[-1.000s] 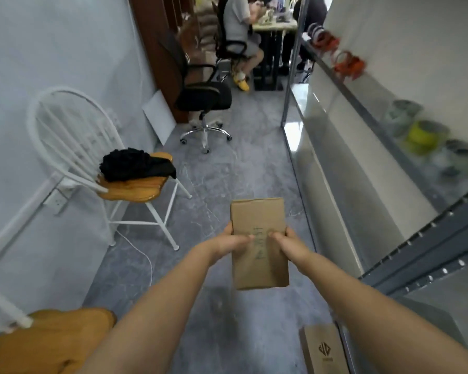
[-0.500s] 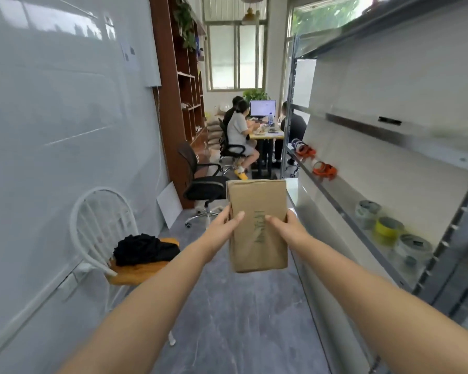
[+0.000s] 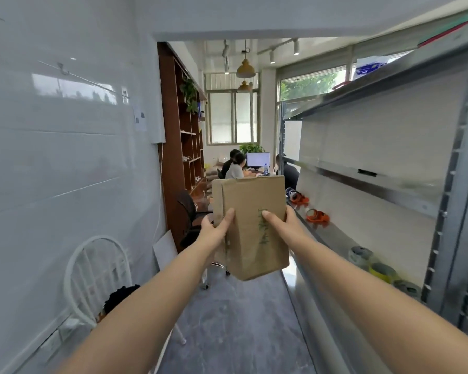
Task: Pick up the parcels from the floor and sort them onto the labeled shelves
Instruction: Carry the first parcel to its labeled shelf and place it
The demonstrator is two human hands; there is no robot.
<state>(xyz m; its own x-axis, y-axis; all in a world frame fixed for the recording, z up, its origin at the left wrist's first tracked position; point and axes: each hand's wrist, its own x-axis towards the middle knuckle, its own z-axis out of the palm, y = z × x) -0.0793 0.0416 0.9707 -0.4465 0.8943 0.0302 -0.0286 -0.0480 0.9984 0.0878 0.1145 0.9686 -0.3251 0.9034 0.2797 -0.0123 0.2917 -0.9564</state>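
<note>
I hold a brown cardboard parcel (image 3: 251,225) up in front of me at chest height, its printed face toward me and slightly tilted. My left hand (image 3: 216,226) grips its left edge, thumb on the front. My right hand (image 3: 283,224) grips its right edge, thumb across the green print. A grey metal shelving unit (image 3: 373,182) runs along the right side; a small black label (image 3: 366,172) sits on the edge of its middle shelf. The floor where parcels lay is out of view.
Orange tape dispensers (image 3: 316,215) and several tape rolls (image 3: 382,271) rest on the lower shelf. A white chair (image 3: 92,268) with black cloth stands at left by the wall. A black office chair (image 3: 189,211) and seated people (image 3: 235,166) are down the corridor.
My view has swung up from the floor to the corridor and shelves. The parcel rose with both hands and now tilts a little, showing its left side.
</note>
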